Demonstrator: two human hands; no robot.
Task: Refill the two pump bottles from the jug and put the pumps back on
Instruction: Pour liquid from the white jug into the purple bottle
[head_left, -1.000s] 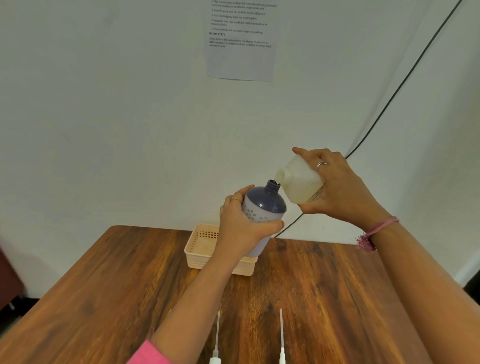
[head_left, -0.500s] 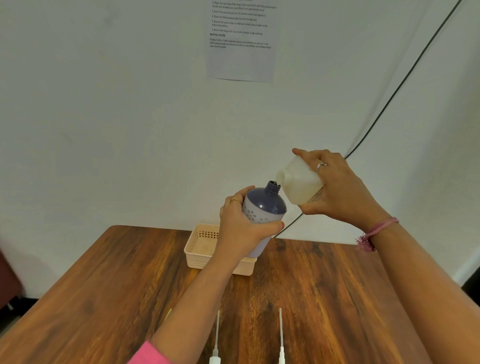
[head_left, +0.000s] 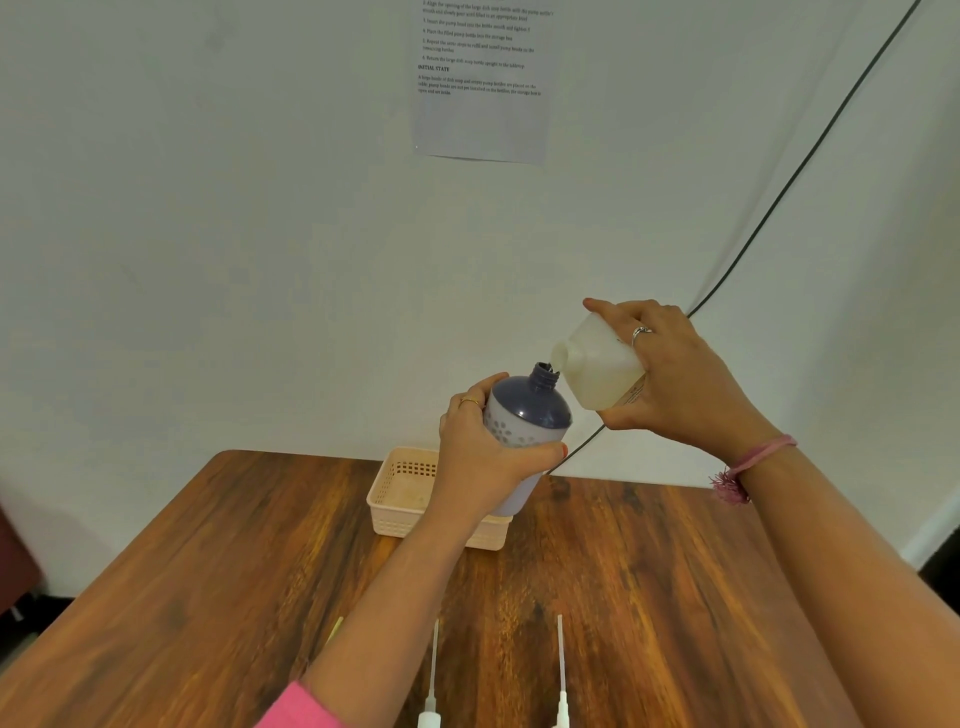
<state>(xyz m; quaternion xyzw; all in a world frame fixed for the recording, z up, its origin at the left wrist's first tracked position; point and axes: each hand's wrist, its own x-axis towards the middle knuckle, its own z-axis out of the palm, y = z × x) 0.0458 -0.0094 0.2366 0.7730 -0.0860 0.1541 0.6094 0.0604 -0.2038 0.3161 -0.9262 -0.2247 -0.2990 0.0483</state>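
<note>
Head view: pour under way, above the counter (head_left: 649, 571).
Change: almost none over the last second; jug (head_left: 597, 366) stays tipped, mouth at the bottle (head_left: 524, 415) neck, so filling continues.
Left hand (head_left: 480, 457): fingers clamped on bottle.
Right hand (head_left: 675, 379): fingers clamped on jug.
Count: one bottle visible, one jug, two pumps (head_left: 431, 691) lying loose, one basket (head_left: 400, 493).

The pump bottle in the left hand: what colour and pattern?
Dark blue top, pale lavender body with small dots; pump bottle, head view.

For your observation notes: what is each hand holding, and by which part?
Left hand grips the purple pump bottle around its body; right hand holds the tilted jug by its base end.
</note>
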